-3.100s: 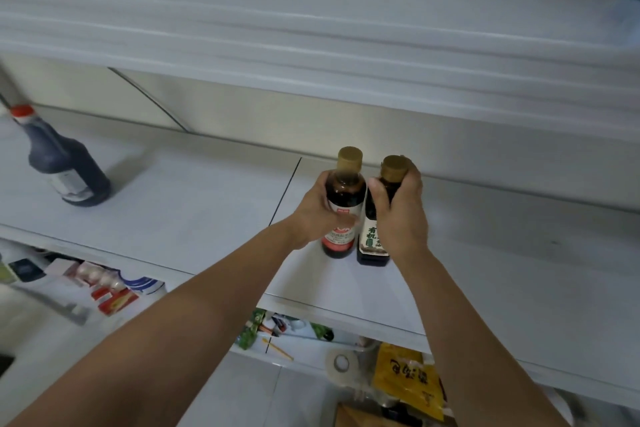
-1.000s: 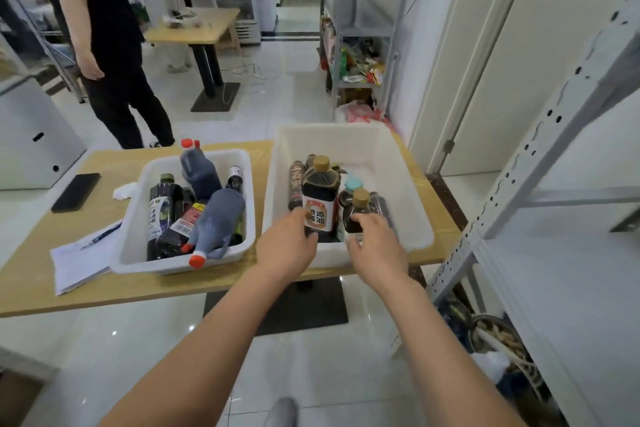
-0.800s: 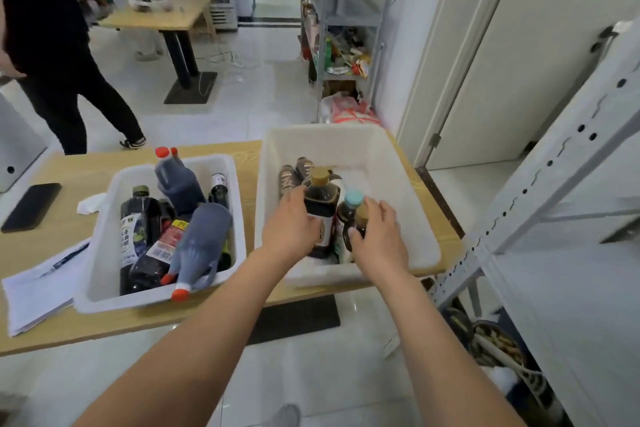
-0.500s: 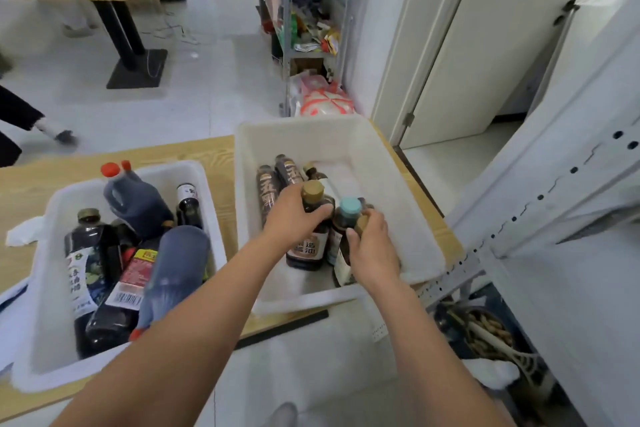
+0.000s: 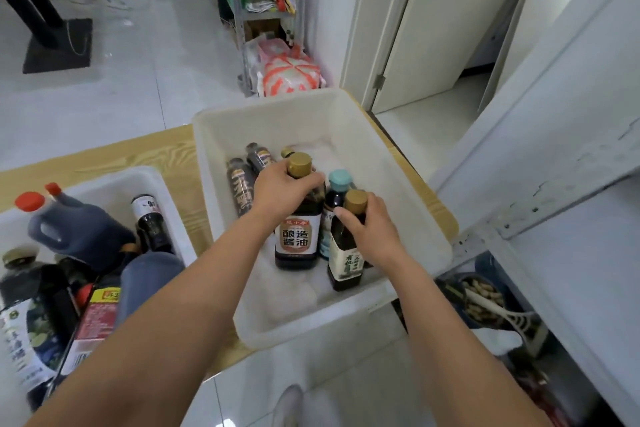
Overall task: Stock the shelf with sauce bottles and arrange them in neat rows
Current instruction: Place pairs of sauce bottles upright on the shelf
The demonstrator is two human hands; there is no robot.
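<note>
1. Left hand (image 5: pixel 280 191): fingers curled tight round the neck of a tall soy sauce bottle (image 5: pixel 297 239), just under its gold cap (image 5: pixel 300 165). The bottle was upright inside the right bin (image 5: pixel 263 107).
2. Right hand (image 5: pixel 372 230): thumb and fingers wrapped round the neck of a small bottle (image 5: pixel 345 262) with a gold cap and a cream label. It was upright, close to the bin's near wall.
3. Could not tell whether either base touched the bin floor.
4. Between the two grips stood a teal-capped bottle (image 5: pixel 337 196), touching both held bottles.
5. Count, right bin: 3 upright and 2 dark bottles lying (image 5: pixel 240 189) just beyond the left fingers. 1 more gold cap (image 5: pixel 286 152) peeked out behind the left hand. 6 in view.
6. Count, left bin (image 5: pixel 156 177): a red-capped jug (image 5: pixel 79 232), a grey-blue jug (image 5: pixel 149 277) on its side, a slim dark bottle (image 5: pixel 149 218) and two labelled bottles at the near end. At least 5; the pile hid the rest.
7. Room: bare bin floor lay to the right of and beyond the right fingers.
8. Edges: both bins sat on the wooden table (image 5: pixel 166 156). The grey shelf upright (image 5: pixel 519 215) ran just to the right of the right wrist, near the bin's corner.
</note>
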